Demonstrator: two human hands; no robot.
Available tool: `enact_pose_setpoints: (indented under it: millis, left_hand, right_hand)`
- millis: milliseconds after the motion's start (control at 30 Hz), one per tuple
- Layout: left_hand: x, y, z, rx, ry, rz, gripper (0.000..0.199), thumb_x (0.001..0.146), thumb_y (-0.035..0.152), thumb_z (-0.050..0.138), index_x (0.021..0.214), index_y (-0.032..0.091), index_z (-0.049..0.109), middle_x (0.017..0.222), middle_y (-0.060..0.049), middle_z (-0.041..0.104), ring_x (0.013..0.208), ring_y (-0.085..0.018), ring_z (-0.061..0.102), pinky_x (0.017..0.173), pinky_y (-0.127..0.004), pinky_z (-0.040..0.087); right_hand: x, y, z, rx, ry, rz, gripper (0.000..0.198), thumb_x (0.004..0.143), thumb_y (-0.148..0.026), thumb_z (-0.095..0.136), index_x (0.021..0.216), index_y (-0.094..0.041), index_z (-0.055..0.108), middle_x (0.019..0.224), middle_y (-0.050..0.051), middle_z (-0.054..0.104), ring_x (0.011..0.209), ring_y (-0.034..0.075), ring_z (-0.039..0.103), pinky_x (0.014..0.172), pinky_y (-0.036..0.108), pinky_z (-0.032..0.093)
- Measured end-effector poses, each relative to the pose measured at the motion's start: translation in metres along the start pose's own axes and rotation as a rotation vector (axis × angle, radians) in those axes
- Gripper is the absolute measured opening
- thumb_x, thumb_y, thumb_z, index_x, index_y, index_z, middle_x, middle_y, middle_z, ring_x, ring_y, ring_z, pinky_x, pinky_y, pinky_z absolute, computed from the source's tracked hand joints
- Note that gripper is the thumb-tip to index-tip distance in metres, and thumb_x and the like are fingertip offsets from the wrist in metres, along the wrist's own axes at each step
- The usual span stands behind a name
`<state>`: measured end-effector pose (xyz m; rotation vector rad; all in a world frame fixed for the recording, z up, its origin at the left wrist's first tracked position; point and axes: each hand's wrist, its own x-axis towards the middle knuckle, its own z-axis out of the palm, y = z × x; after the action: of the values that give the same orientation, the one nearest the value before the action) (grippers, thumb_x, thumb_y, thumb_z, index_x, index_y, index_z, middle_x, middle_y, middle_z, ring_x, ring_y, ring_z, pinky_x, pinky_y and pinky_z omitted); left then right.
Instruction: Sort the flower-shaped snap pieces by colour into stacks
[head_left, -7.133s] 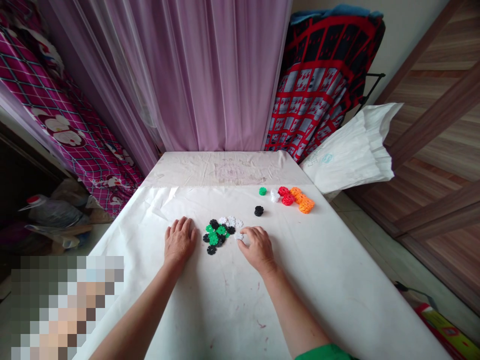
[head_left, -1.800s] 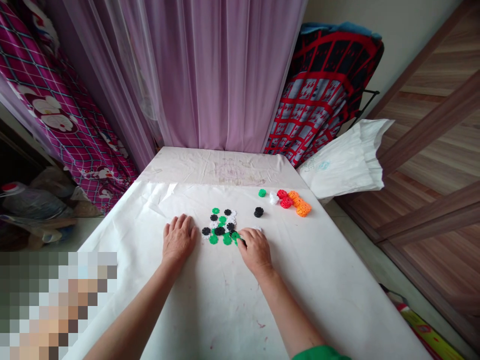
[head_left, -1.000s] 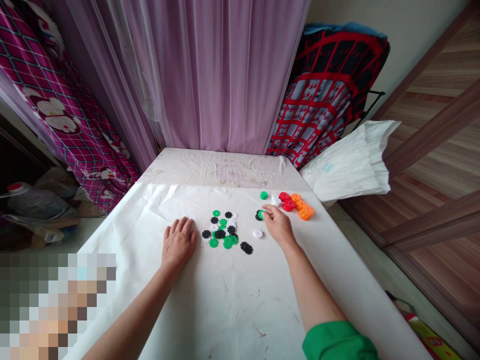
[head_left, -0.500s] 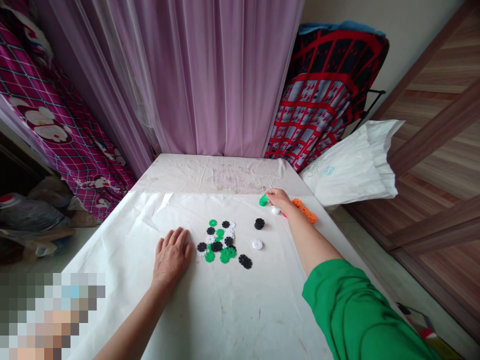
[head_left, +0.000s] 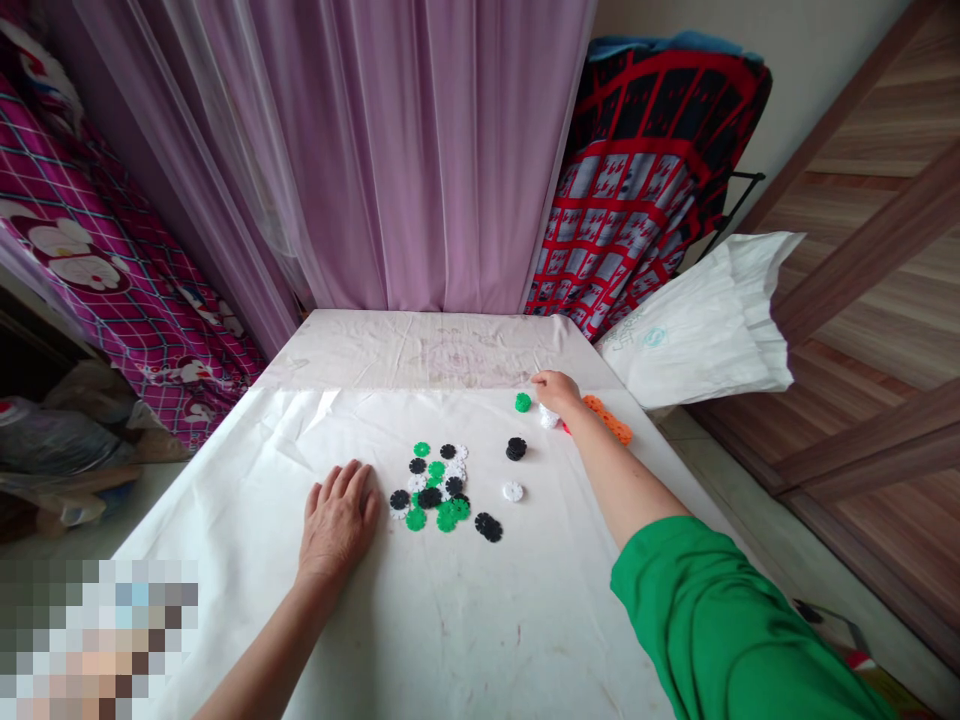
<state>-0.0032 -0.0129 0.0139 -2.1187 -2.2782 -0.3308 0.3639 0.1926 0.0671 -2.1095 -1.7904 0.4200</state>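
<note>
My left hand (head_left: 339, 522) lies palm down on the white-covered table, fingers stretched out, just left of a loose pile of snowflake building discs. Green discs (head_left: 447, 516), black discs (head_left: 430, 498) and white discs (head_left: 454, 468) overlap in that pile. At the far right, my right hand (head_left: 556, 388) is beside a green snowflake disc stack (head_left: 523, 402), apart from it, with its fingers slightly bent and nothing visible in them. Under its wrist side sits a white disc stack (head_left: 548, 417). Orange discs (head_left: 609, 420) are partly hidden behind my forearm, with a bit of red beside them.
Between pile and forearm stand a black disc stack (head_left: 516, 448), a white stack (head_left: 513, 491) and a toppled black stack (head_left: 489, 527). A white bag (head_left: 705, 325) hangs by the table's right edge. Purple curtains (head_left: 435, 150) hang behind the table (head_left: 420, 640).
My right hand has let go of the green disc, which now rests on the table, and has drawn slightly away from it. My left hand stays in place. The view has shifted slightly.
</note>
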Motion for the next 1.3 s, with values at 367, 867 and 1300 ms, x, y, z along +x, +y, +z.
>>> enact_pose_setpoints:
  millis: [367,867,1300]
  left_hand:
    - [0.000,0.001,0.000,-0.011,0.000,-0.013,0.046,0.097,0.036,0.034,0.136,0.022,0.056,0.149,-0.008,0.051,0.140,-0.030,0.040,0.116,-0.052,0.029]
    - [0.000,0.005,-0.007,0.000,-0.041,-0.007,0.048,0.097,0.035,0.033,0.137,0.019,0.054,0.150,-0.009,0.050,0.141,-0.031,0.038,0.117,-0.051,0.027]
    - [0.000,0.005,-0.006,-0.018,-0.002,-0.010,0.046,0.097,0.035,0.035,0.135,0.022,0.056,0.148,-0.009,0.052,0.139,-0.030,0.041,0.115,-0.051,0.029]
  right_hand:
    - [-0.019,-0.032,0.009,-0.294,-0.093,-0.161,0.034,0.078,-0.021,0.068,0.112,-0.024,0.073,0.115,0.011,0.072,0.106,0.025,0.065,0.089,0.031,0.048]
    - [-0.062,-0.067,-0.012,-0.357,-0.074,-0.303,0.026,0.089,-0.026,0.058,0.110,-0.024,0.073,0.120,0.007,0.070,0.114,0.021,0.061,0.094,0.028,0.043]
    - [-0.191,-0.112,0.039,-0.434,-0.262,-0.449,0.029,0.087,-0.037,0.059,0.108,-0.018,0.066,0.105,0.012,0.073,0.101,0.026,0.068,0.077,0.030,0.047]
